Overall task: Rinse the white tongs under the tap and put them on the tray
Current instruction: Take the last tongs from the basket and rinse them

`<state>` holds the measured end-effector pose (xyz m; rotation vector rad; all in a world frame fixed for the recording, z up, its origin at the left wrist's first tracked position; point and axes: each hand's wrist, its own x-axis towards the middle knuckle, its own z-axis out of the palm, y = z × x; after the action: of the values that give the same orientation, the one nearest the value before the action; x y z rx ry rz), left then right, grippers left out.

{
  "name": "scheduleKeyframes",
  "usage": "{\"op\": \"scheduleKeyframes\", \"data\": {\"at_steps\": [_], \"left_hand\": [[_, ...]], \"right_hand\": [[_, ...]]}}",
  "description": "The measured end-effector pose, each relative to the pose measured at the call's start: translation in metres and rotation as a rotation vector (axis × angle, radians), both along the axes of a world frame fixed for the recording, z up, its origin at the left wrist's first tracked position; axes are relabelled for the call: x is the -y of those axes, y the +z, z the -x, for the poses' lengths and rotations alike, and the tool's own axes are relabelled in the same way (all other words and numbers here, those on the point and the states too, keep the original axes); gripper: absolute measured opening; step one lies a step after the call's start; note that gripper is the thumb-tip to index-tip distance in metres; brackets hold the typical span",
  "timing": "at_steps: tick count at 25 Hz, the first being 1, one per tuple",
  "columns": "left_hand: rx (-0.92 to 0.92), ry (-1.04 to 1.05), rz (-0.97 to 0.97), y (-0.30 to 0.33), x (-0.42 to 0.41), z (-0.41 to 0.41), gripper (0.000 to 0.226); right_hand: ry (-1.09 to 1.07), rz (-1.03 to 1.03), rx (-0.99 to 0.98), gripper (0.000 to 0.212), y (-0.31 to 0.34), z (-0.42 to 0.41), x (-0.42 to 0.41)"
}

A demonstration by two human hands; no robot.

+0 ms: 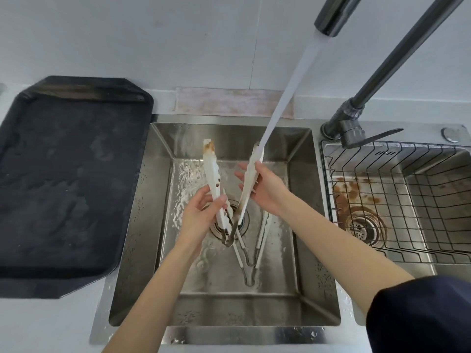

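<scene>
White tongs [212, 171] stained brown at the tips are held spread in a V over the steel sink [163, 149]. My left hand [201, 215] grips the left arm of the tongs, and my right hand [265, 189] grips the right arm. Water streams from the dark tap [328, 21] onto the tip of the right arm. A second pair of white tongs [262, 238] lies on the sink floor near the drain. The black tray [68, 179] sits on the counter to the left of the sink, with nothing on it.
A second basin at right holds a black wire rack [397, 200] with brown stains under it. The tap's base and lever [354, 128] stand between the basins. A folded cloth [229, 100] lies behind the sink against the white wall.
</scene>
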<state>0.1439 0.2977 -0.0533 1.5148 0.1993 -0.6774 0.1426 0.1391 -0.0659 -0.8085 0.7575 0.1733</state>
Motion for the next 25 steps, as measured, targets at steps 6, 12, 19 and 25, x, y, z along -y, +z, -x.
{"op": "scheduleKeyframes", "data": {"at_steps": [6,12,19,25], "left_hand": [[0.068,0.011,-0.015,0.005,-0.005,-0.008,0.028],[-0.085,0.077,0.118,0.002,0.003,-0.008,0.018],[-0.272,-0.006,0.210,0.000,0.038,-0.005,0.014],[-0.396,-0.106,0.208,-0.003,0.068,0.003,0.019]], "right_hand": [[-0.044,-0.059,-0.018,0.043,-0.003,-0.009,-0.009],[-0.157,0.029,-0.020,0.016,0.014,-0.014,-0.005],[-0.108,0.249,0.134,0.016,0.042,0.011,0.007],[-0.158,0.372,0.055,0.010,0.053,0.032,0.013]]}}
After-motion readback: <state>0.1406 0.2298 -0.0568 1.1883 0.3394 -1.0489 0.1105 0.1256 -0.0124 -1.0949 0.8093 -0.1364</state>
